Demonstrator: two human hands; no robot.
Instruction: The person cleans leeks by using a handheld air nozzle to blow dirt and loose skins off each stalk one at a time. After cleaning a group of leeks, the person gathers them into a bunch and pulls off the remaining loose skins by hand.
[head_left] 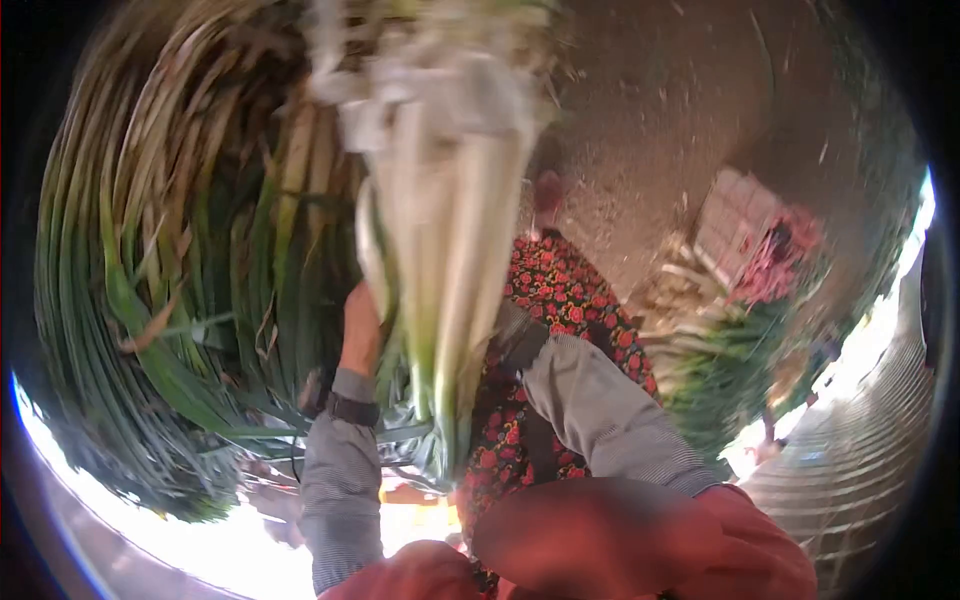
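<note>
A thick bunch of long green onions (450, 230) stands in front of me, its white ends up and its green leaves down. Motion blurs its top, where something white, roots or wrapping, cannot be told apart. My left hand (362, 315) is closed against the bunch's left side, its fingers partly hidden behind the stalks. On the other side my right hand (512, 325), dark as if gloved, grips the bunch, mostly covered by it. Close by my left hand lies a large heap of green onions (200, 250) with drooping green and browned leaves.
Brown earth floor (640, 120) stretches ahead on the right. A pale pinkish block-like bundle (738, 225) stands there beside a tangle of pink strips (785, 255). More green onions (720, 370) lie near it. A flowered cloth (570, 285) covers my lap. Corrugated sheeting (850, 450) is at the lower right.
</note>
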